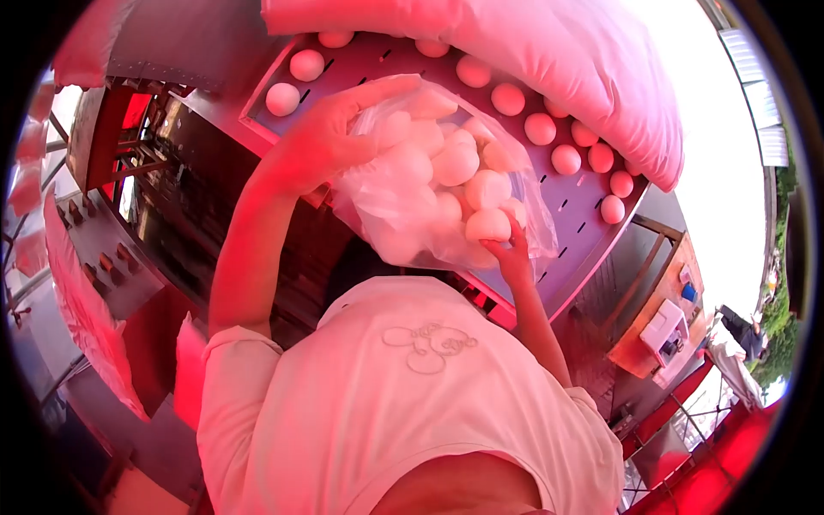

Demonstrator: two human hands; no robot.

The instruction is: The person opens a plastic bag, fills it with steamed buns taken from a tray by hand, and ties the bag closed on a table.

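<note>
A clear plastic bag [390, 202] full of pale round balls [455, 163] is in front of my chest, above a slotted board. My left hand [343, 124] grips the bag's left and upper side, its fingers stretched along the plastic. At the lower right of the bag, my right hand [513, 257] has its fingertips closed on one pale ball [487, 225]. Whether those fingers are inside the bag or press through the plastic, I cannot tell. More loose balls [508, 99] lie along the far side of the slotted board [562, 193].
A puffy pink cushion-like roll [549, 60] overhangs the board's far edge. A raised rim [592, 266] runs along the board's right side. To the right stands a wooden table [644, 343] holding a pale box [663, 330] and a blue cup [688, 293].
</note>
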